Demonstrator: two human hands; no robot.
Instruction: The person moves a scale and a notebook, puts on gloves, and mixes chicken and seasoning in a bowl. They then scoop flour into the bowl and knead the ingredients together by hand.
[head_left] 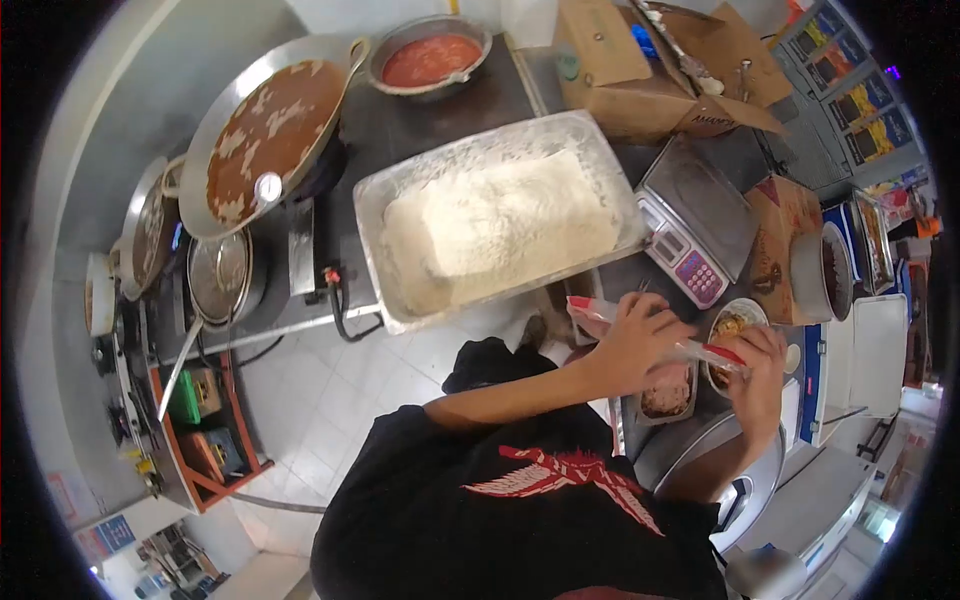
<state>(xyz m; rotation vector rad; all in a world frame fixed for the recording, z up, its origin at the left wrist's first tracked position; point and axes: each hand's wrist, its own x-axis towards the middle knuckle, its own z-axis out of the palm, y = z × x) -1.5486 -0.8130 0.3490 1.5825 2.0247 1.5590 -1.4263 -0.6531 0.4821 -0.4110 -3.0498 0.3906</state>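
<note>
Two hands, the left hand (643, 342) and right hand (757, 378), have fingers closed on a red-edged plastic bag (697, 349) near the scale (683, 262) and metal tray of flour (372, 215).

The torso is fitted with a loose black short-sleeved shirt (430, 510), its front marked by a printed emblem (572, 482) comprising red lettering, partly distorted by folds, and spread wings in white and red, with the left hand (650, 340) and right hand (752, 375) bare.
</note>
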